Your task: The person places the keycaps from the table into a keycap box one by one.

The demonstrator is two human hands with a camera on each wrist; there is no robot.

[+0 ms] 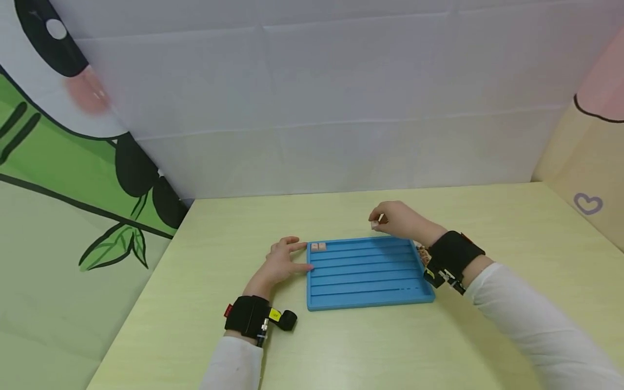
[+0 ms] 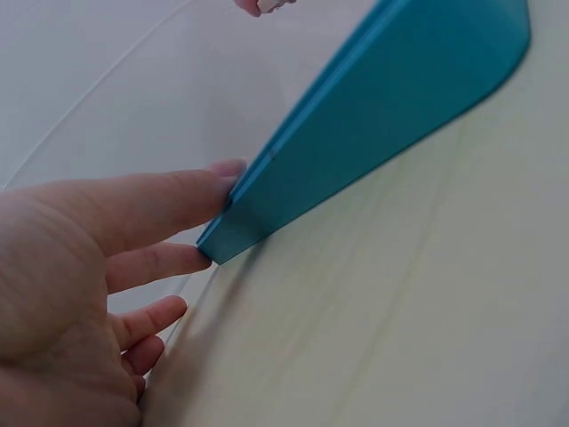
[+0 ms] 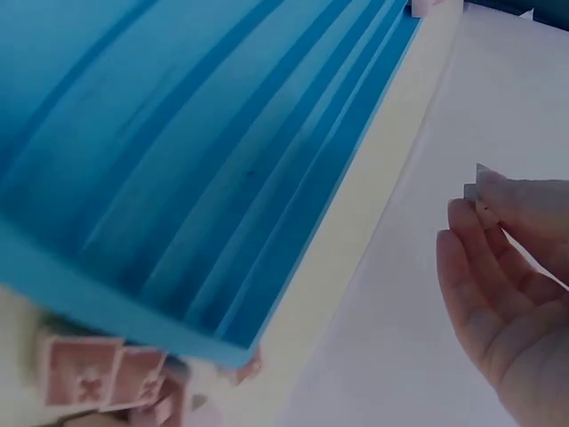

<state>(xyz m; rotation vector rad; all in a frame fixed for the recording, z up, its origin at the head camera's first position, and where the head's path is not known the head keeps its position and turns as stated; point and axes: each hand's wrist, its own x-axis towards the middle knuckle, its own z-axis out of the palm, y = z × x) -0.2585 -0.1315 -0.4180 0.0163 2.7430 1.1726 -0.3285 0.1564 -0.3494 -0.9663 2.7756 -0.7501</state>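
Note:
A blue ridged tray (image 1: 365, 286) lies on the table, with two pale pink keycaps (image 1: 318, 247) side by side in its far left corner. My left hand (image 1: 280, 264) touches the tray's left edge with thumb and index finger, the fingers spread. In the left wrist view, the thumb lies against the tray's side wall (image 2: 302, 178). Above the far edge of the tray, my right hand (image 1: 402, 221) pinches a small pale keycap (image 3: 471, 192) between thumb and fingertips. The hand hides most of that keycap.
Loose pink keycaps (image 3: 84, 369) lie beside the tray's right edge, some with their cross-shaped stems showing; my right wrist partly covers them in the head view. A white cloth wall (image 1: 341, 157) stands behind the pale table (image 1: 370, 352), and printed cloth hangs at both sides.

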